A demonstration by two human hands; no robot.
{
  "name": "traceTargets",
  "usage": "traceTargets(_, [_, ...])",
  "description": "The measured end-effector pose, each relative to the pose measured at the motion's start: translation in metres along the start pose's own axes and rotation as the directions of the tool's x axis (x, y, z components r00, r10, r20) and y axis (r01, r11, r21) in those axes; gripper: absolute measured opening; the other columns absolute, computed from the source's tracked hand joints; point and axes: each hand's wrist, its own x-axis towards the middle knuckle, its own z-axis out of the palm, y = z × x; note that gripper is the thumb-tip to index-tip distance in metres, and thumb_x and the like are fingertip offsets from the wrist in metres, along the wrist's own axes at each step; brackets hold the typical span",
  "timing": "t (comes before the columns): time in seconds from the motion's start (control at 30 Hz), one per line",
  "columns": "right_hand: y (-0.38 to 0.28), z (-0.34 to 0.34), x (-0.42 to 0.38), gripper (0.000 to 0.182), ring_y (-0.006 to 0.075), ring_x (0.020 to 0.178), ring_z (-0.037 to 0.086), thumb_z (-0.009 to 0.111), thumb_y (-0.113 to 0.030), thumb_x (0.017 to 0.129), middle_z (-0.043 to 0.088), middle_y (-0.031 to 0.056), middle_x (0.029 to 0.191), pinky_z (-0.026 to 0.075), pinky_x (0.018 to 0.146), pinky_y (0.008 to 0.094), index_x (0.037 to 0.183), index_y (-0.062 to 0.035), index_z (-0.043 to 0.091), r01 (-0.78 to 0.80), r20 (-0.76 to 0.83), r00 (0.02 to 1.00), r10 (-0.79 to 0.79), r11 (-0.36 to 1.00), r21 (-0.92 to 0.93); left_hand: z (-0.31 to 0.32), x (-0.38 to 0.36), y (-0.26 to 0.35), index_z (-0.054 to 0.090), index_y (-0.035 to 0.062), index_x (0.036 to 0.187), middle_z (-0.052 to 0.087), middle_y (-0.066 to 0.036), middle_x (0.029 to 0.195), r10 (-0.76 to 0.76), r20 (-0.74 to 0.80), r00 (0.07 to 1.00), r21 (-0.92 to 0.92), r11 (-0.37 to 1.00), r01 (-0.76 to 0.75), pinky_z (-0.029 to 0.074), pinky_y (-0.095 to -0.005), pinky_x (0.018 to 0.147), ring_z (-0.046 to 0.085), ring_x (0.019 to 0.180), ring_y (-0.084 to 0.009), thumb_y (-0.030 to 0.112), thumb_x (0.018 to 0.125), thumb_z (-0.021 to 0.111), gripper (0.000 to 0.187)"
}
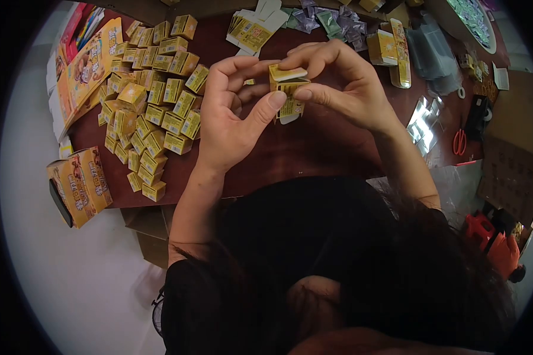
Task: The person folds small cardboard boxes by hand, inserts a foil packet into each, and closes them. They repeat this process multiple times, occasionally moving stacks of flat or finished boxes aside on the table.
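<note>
Between my two hands, above the dark red table [331, 151], is a small yellow carton [289, 89] with its top flap partly raised. My left hand [237, 109] grips the carton's left side, thumb at the front and fingers behind. My right hand [343, 83] pinches it from the right, index finger at the top flap and thumb on the near face. Another flap hangs open at the carton's lower end. What is inside is hidden. Many closed yellow cartons [156, 112] crowd the table left of my left hand.
Flattened cartons [253, 34] lie at the back, beside green and purple packets [328, 23]. Farther right are a yellow box [383, 48], clear plastic sleeves [432, 56], red scissors [459, 142] and a tray of packets [471, 21]. An orange display box [80, 186] stands at the left edge.
</note>
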Motion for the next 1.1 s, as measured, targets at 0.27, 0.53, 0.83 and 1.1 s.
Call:
traceTargets(0.27, [-0.016,0.011,0.004,0.019,0.0168,0.109,0.063,0.072,-0.005,0.091,0.067,0.009,0.111,0.052,0.096,0.0318,0.107,-0.0003,0.063,-0.145,-0.016,0.989,0.144,0.989,-0.012,0.0,-0.001,0.0,0.043,-0.0001,0.132,0.062,-0.014,0.125,-0.055,0.022,0.998,0.022,0.998,0.054,0.053,-0.0325,0.097,0.064,0.112,-0.0197,0.011,0.091,0.075,0.053])
traceTargets(0.53, [-0.02,0.006,0.007,0.015,0.0125,0.1,0.065,0.072,-0.007,0.093,0.068,0.0074,0.107,0.055,0.084,0.0266,0.105,0.0008,0.066,-0.303,-0.084,0.948,0.308,0.951,0.066,-0.001,0.001,0.001,0.045,0.0018,0.133,0.063,-0.013,0.124,-0.074,0.039,0.997,0.046,0.996,0.072,0.053,-0.031,0.096,0.063,0.112,-0.0177,0.012,0.091,0.075,0.053])
traceTargets(0.83, [-0.011,-0.001,-0.001,0.017,0.0168,0.11,0.062,0.073,-0.009,0.092,0.06,0.0122,0.126,0.054,0.087,0.0288,0.106,-0.0021,0.068,-0.088,0.009,0.996,0.093,0.969,-0.231,-0.006,0.004,-0.005,0.051,0.0022,0.126,0.059,-0.013,0.125,0.03,0.152,0.988,0.161,0.985,-0.055,0.056,-0.0293,0.089,0.063,0.107,-0.0164,0.008,0.095,0.069,0.037])
traceTargets(1.1, [0.08,-0.059,0.015,0.039,0.036,0.11,0.061,0.072,-0.038,0.087,0.068,0.0128,0.116,0.049,0.094,0.0479,0.115,-0.0118,0.066,-0.265,-0.267,0.964,-0.011,0.108,-0.958,-0.026,0.004,-0.013,0.048,0.0,0.124,0.057,-0.014,0.125,-0.035,-0.108,0.993,-0.188,0.982,0.014,0.05,-0.0312,0.099,0.058,0.113,-0.0172,-0.005,0.092,0.062,0.035])
